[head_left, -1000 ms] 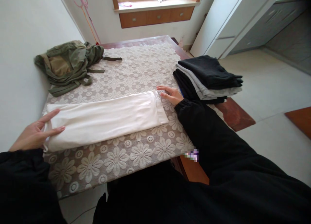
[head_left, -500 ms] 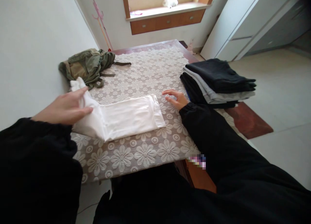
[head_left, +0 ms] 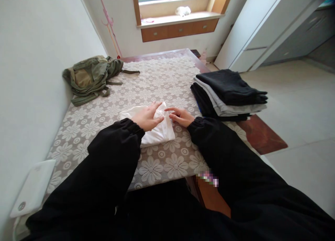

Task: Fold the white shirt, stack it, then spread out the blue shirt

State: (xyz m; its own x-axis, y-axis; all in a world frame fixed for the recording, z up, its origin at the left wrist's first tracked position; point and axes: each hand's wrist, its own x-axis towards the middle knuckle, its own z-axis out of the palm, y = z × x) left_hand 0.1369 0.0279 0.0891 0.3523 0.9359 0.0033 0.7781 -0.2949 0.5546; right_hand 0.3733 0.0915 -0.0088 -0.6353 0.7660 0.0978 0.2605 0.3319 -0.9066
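A white folded garment [head_left: 157,134] lies on the near middle of the table, now a short, compact bundle. My left hand [head_left: 149,119] rests over its top with thumb and fingers apart, hiding part of the cloth. Beside the garment's right edge is my right hand [head_left: 182,117], its index finger and thumb stretched towards the cloth and apart from each other. The fingertips of both hands are close together. Whether the right fingertips touch the cloth is hard to see.
A stack of folded dark and grey clothes [head_left: 230,91] stands at the table's right edge. A green backpack [head_left: 91,75] lies at the back left by the wall. Lace cloth covers the table [head_left: 154,167]. A white device with a cable [head_left: 34,185] lies at the near left.
My left hand has moved right, carrying the garment's left end over onto the rest, so the garment is now shorter. My right hand stays near the right edge. The view has shifted slightly.
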